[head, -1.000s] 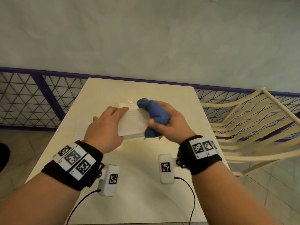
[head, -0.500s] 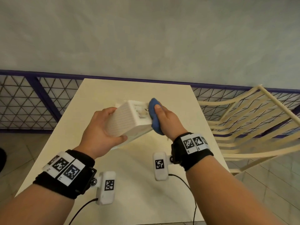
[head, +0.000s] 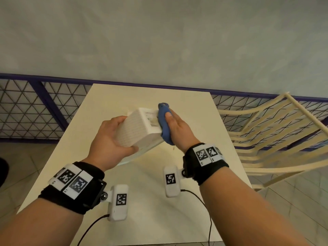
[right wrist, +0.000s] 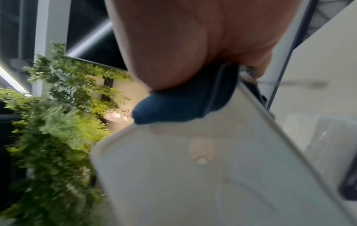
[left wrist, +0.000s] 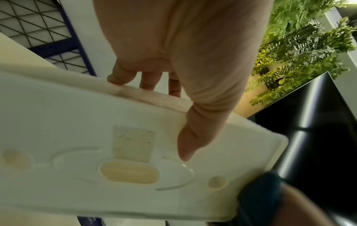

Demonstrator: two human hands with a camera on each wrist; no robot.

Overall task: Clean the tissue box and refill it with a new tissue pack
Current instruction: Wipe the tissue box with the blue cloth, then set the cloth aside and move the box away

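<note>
A white ribbed tissue box [head: 136, 128] is tilted in the air above the cream table [head: 142, 189]. My left hand [head: 110, 139] grips its near left end, with the thumb across the smooth underside [left wrist: 96, 137]. My right hand [head: 177, 128] holds a blue cloth [head: 164, 125] flat against the box's right end, thumb on the cloth. In the right wrist view the palm [right wrist: 193, 38] presses the cloth [right wrist: 183, 104] onto the box's edge [right wrist: 193, 175]; its fingers are hidden. Something in clear plastic wrap [right wrist: 316, 134], possibly the tissue pack, lies on the table beyond the box.
A cream slatted chair [head: 266, 135] stands close to the table's right side. A blue-framed mesh railing [head: 35, 107] runs behind the table's far edge, with a pale wall above. Green plants [left wrist: 299, 53] show in the wrist views.
My left hand has lifted the box and tipped it up. The cloth has gone from a bunched grip on the top face to lying flat against the right end.
</note>
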